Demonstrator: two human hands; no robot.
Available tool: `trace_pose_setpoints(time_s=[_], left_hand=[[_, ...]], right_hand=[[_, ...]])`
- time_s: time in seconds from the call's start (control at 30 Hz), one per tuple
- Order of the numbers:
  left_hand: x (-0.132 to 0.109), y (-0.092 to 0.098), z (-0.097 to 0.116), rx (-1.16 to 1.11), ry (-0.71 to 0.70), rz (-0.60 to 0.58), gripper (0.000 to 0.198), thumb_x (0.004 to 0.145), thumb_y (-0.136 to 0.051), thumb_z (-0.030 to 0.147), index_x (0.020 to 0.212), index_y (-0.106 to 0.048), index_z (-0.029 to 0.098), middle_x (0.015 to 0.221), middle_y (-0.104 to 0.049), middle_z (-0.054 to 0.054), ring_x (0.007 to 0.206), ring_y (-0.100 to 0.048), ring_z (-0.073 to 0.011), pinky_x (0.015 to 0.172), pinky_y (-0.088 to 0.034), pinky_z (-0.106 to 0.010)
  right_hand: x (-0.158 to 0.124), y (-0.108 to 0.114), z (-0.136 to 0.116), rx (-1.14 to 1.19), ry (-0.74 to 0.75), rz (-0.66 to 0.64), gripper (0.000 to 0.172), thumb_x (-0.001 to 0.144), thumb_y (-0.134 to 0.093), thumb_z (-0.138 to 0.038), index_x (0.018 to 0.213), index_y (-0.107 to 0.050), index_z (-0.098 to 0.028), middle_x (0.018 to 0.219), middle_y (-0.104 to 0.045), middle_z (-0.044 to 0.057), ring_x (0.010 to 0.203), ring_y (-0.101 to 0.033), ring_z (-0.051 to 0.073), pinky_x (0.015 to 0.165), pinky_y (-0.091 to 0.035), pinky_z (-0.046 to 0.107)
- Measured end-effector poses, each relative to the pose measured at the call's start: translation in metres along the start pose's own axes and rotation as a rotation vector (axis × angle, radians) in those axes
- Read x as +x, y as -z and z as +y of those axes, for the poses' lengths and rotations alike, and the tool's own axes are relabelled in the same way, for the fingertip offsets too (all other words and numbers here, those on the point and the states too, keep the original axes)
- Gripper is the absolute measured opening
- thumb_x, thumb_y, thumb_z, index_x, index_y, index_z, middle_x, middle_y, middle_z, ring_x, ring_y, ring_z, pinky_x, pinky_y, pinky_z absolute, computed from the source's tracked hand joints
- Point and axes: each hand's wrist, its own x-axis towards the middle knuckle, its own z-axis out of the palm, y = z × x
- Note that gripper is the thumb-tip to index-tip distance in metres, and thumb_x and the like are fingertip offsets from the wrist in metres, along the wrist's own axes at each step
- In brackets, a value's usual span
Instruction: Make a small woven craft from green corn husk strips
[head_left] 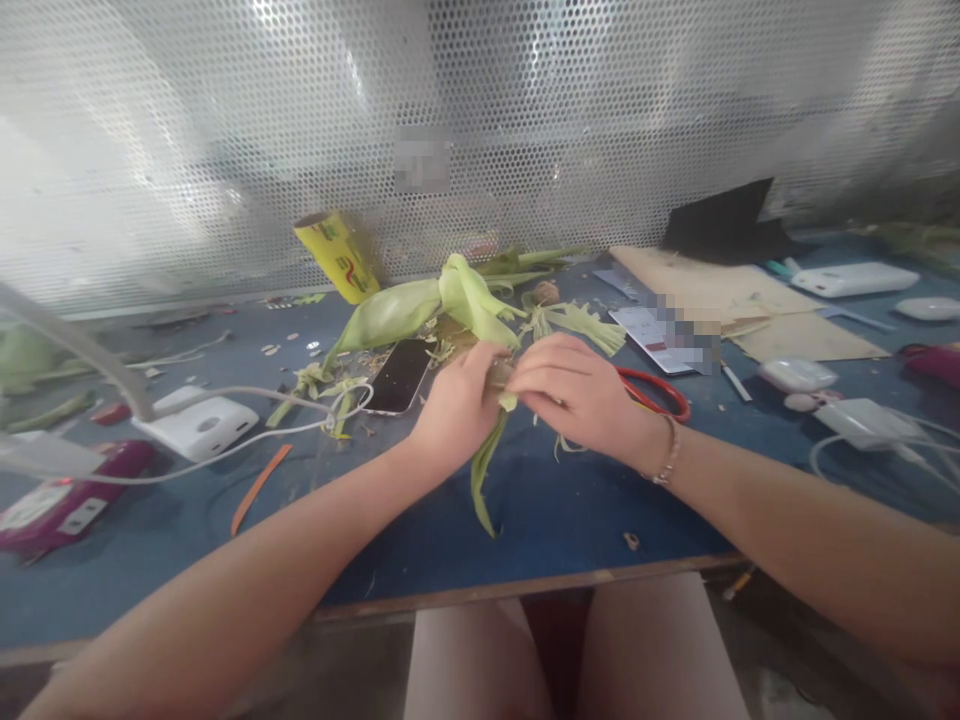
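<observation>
as left hand [466,402] grips husk [504,378], right hand [576,385] arches beside; forearms [300,545] converge

On a blue tabletop [570,540], green leaf scraps [346,402] are lying beside a phone [401,378] in the middle, a yellow cylinder [341,258] is standing far left, an orange strip [259,490] is lying near left, and cardboard [817,338] is resting far right.

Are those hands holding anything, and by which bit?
Yes: the left hand and right hand pinch a pale leafy piece, with a green strip just below. They cover too much to tell which part of it.
</observation>
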Motion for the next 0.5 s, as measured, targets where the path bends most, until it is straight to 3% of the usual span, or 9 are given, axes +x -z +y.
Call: trace_pose_setpoints(time_s=[0.1,0.23,0.4,0.5], left_hand=[[0.001,-0.008,-0.005,-0.225,0.065,0.131,0.023,0.072,-0.048,0.004,0.089,-0.053,0.02,0.079,-0.061,0.0,0.068,-0.057,-0.0118,0.065,-0.046,-0.026],[0.0,-0.014,-0.002,-0.507,0.208,0.158,0.009,0.079,-0.05,0.012,0.082,-0.049,0.02,0.073,-0.057,0.003,0.062,-0.055,-0.0097,0.059,-0.046,-0.024],[-0.002,-0.015,0.009,-0.571,0.333,0.246,0.007,0.081,-0.052,0.014,0.081,-0.048,0.02,0.077,-0.057,0.001,0.067,-0.055,-0.01,0.059,-0.046,-0.023],[-0.003,-0.015,0.014,-0.62,0.396,0.227,0.006,0.083,-0.051,0.018,0.081,-0.046,0.02,0.073,-0.055,0.002,0.063,-0.053,-0.01,0.057,-0.045,-0.023]], right_hand=[[0.0,-0.001,0.001,0.006,-0.07,0.022,0.011,0.087,-0.053,-0.014,0.086,-0.061,-0.023,0.082,-0.068,0.001,0.082,-0.06,0.016,0.079,-0.048,0.033],[0.0,-0.003,-0.003,0.012,-0.239,0.044,0.008,0.087,-0.055,-0.017,0.085,-0.061,-0.022,0.08,-0.068,0.001,0.081,-0.059,0.017,0.077,-0.046,0.033],[0.0,-0.007,-0.008,0.083,-0.392,0.065,0.005,0.087,-0.055,-0.02,0.085,-0.059,-0.022,0.083,-0.066,0.002,0.086,-0.058,0.018,0.081,-0.046,0.034],[0.0,-0.009,-0.009,0.099,-0.416,0.058,0.005,0.087,-0.054,-0.021,0.085,-0.058,-0.022,0.085,-0.065,0.002,0.085,-0.057,0.017,0.079,-0.046,0.033]])
